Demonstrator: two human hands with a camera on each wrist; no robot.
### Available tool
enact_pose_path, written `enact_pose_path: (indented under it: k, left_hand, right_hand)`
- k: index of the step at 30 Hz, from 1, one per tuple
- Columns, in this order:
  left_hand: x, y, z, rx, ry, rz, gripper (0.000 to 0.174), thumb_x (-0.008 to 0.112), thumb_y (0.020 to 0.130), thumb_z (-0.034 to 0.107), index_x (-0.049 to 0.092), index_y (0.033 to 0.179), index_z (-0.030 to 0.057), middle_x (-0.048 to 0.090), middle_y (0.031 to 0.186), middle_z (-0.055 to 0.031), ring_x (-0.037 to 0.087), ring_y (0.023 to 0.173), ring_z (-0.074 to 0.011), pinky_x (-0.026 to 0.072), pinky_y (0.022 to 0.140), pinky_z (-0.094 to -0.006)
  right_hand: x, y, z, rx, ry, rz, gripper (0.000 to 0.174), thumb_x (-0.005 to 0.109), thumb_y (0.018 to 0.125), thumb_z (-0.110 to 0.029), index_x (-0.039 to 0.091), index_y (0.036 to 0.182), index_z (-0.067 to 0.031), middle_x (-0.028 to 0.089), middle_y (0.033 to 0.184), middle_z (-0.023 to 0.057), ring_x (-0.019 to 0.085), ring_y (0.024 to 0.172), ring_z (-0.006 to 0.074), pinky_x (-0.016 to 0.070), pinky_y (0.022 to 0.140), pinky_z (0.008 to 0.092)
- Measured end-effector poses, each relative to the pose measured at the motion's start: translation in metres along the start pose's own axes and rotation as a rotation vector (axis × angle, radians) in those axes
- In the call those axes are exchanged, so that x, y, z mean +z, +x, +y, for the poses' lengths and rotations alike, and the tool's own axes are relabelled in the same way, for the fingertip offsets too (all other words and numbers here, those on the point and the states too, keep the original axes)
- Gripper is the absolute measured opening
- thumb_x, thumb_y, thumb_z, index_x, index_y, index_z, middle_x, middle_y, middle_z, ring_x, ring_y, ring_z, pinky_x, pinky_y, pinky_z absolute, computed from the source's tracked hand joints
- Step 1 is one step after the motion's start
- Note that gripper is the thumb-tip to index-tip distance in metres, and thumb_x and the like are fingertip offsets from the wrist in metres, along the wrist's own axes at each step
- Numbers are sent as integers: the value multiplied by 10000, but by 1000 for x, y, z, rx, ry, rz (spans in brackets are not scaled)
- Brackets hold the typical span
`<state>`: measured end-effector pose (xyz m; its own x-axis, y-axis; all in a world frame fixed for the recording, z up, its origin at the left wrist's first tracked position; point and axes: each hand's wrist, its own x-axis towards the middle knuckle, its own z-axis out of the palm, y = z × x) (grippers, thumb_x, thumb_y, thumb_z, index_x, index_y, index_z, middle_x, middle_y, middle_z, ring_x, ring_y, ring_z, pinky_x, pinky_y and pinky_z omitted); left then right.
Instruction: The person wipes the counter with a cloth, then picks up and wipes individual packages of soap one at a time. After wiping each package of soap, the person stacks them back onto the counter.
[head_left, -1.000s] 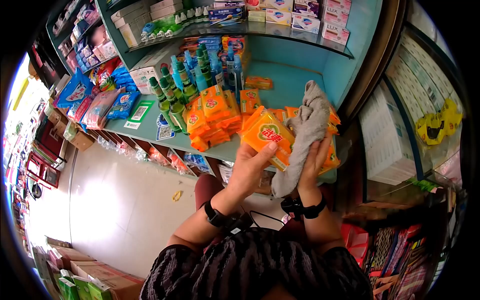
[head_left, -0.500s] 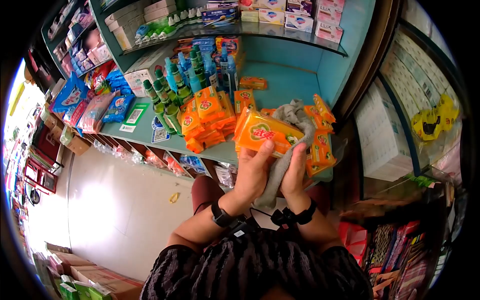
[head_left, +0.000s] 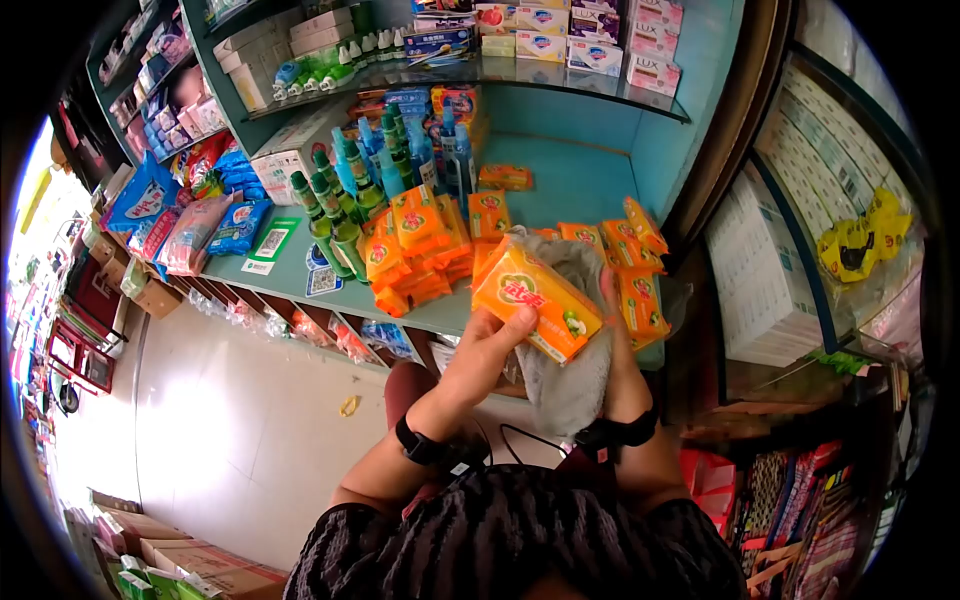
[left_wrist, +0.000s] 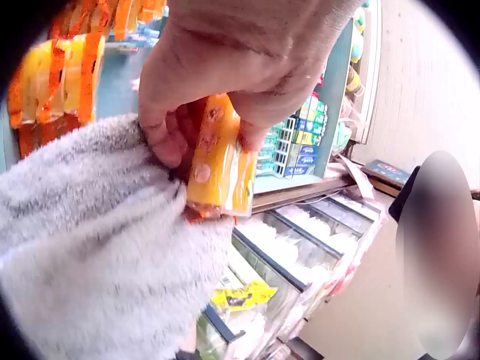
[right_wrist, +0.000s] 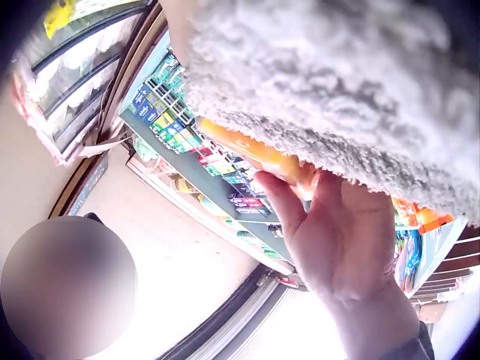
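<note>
My left hand grips an orange-wrapped soap pack by its left end, thumb on the printed front. In the left wrist view, the pack shows edge-on between thumb and fingers. A grey fluffy cloth hangs behind and below the pack, held by my right hand, whose fingers are mostly hidden by it. The cloth fills the upper part of the right wrist view, right against the pack. More orange soap packs are piled on the counter beyond my left hand, others to the right.
Green-capped spray bottles and blue ones stand behind the left pile on the counter. A glass shelf with boxed soaps runs above. Bagged goods lie at left; a glass case stands at right.
The cloth has gone from a bunched, twisted strip on the right to hanging spread out behind the pack. The soap pack has tilted, its right end now lower; my left hand still grips it.
</note>
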<state>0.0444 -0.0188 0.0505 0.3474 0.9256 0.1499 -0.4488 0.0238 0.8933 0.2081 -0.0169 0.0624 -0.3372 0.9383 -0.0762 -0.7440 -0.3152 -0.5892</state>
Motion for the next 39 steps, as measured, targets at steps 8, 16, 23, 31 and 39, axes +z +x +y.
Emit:
enact_pose_path:
  k: [8,16,23,31,39]
  left_hand:
    - [-19,3,11,119,162,-83,618,655,902,180,327,1404,30,499,1294,-70,498,1175,-155,411,1003,-329]
    - [-22,-8,1,-87,-148,-87,648,592,938,296,253,1452,94,440,1371,-59,449,1252,-200,388,1035,-377]
    - [-15,-14,-4,119,-135,44,482,405,1019,296,267,1435,96,457,1333,-65,486,1197,-161,417,995,-318]
    - [-22,-17,-9,361,-56,296,514,413,984,317,316,1385,10,480,1299,-85,494,1152,-166,387,983,-310]
    - [-21,-14,-6,584,118,408,518,404,996,311,265,1398,17,449,1318,-95,450,1190,-185,349,1019,-324]
  right_hand:
    - [-8,-21,2,-51,-382,-177,657,680,857,-302,396,1361,9,547,1239,87,552,1092,158,454,904,297]
    - [-1,-17,14,-263,-554,-111,477,667,859,-264,525,1229,2,596,1065,17,554,916,79,458,791,243]
    - [-2,-15,36,-274,-749,-48,347,599,923,-353,609,1040,-27,581,829,-30,502,708,34,403,602,214]
    - [-9,2,64,-224,-706,-120,610,288,981,-590,555,974,-42,494,851,-13,451,772,111,386,738,256]
    - [23,-5,47,-536,-760,-217,700,577,924,-423,319,1396,25,411,1379,121,392,1280,193,317,1065,333]
